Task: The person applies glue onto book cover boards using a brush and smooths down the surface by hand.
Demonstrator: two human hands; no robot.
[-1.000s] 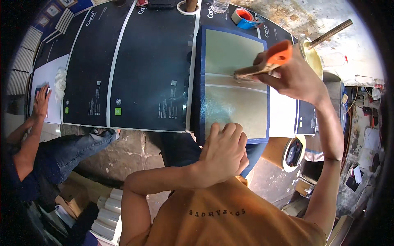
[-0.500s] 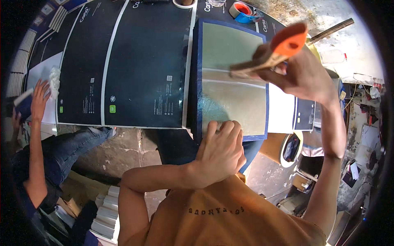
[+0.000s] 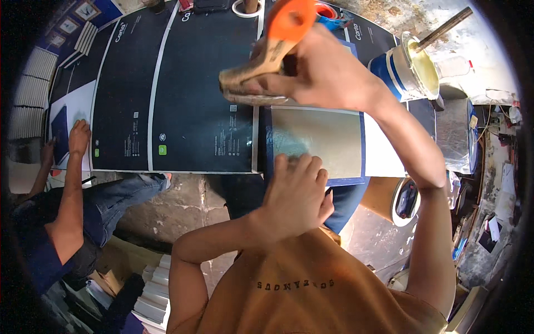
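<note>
Your left hand is at the near edge of the blue-edged board, fingers bent side by side, tips over it; I cannot tell how hard they press. Your right hand is closed around the wooden brush, its head out past the board's left edge. The bristles are blurry, so I cannot tell if they touch anything. Your right hand and arm hide the board's far part. Right of the board lies a white sheet, then a bucket farther back. Behind the board, your hand partly hides some tape. Left of it, the black table top spreads wide toward another person's hand.
</note>
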